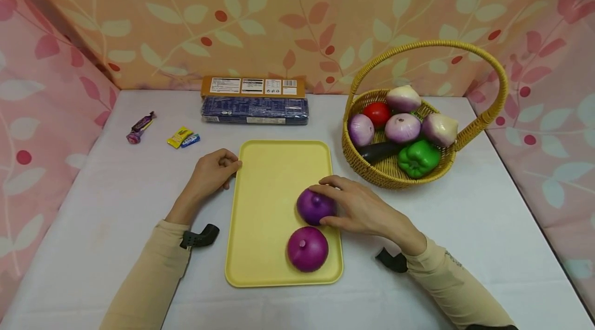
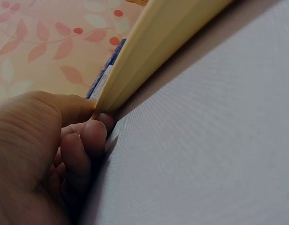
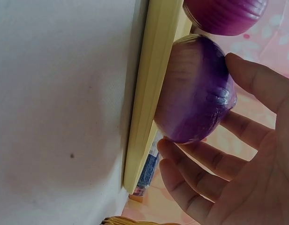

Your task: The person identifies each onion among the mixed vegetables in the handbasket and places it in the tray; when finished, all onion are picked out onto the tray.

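A yellow tray [image 1: 265, 180] lies on the white cloth. At its upper left corner my left hand [image 1: 213, 171] pinches the rim; in the left wrist view the thumb [image 2: 72, 105] is on the rim with fingertips under it. Two purple onions rest on the tray's right part. My right hand [image 1: 364, 208] spans the farther, darker onion [image 1: 310, 208], thumb on its near side and fingers on its far side. In the right wrist view this onion [image 3: 196, 89] sits between thumb and spread fingers, against the tray's edge. The nearer, redder onion [image 1: 308, 252] stands just in front of it.
A wicker basket [image 1: 395, 181] with a tall handle stands at the back right, holding pale purple onions, a tomato, an eggplant and a green pepper. Behind the tray lies a blue and orange package [image 1: 254, 108]. Small wrapped candies [image 1: 180, 137] lie at the left.
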Motion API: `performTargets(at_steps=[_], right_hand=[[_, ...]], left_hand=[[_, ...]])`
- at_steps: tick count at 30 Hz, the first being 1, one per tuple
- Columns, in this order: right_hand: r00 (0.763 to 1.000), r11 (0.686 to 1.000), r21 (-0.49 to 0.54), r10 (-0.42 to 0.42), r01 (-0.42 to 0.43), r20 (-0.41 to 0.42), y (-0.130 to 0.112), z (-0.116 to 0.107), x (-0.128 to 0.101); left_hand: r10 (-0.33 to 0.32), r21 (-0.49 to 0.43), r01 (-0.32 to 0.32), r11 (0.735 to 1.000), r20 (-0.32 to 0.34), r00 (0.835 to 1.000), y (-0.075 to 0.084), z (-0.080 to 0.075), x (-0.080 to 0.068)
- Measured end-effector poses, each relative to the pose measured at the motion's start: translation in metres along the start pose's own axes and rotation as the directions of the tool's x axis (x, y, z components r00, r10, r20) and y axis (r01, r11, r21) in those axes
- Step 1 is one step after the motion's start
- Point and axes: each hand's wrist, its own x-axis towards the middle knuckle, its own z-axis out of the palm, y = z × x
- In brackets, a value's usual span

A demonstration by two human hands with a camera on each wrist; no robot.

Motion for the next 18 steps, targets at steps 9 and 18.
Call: performTargets(at_steps=[9,18], right_hand=[[1.000,1.000,-0.004,-0.005,0.005,-0.006,0.000,-0.001,0.000],[0.976,0.997,0.061,0.049,-0.037,-0.213,0.011,-0.022,-0.003]], left_hand=[[-0.004,-0.001,0.004,1.000,0.003,1.000,-0.001,0.000,0.001],[0.006,-0.008,-0.006,1.000,0.001,1.000,-0.001,0.000,0.000]])
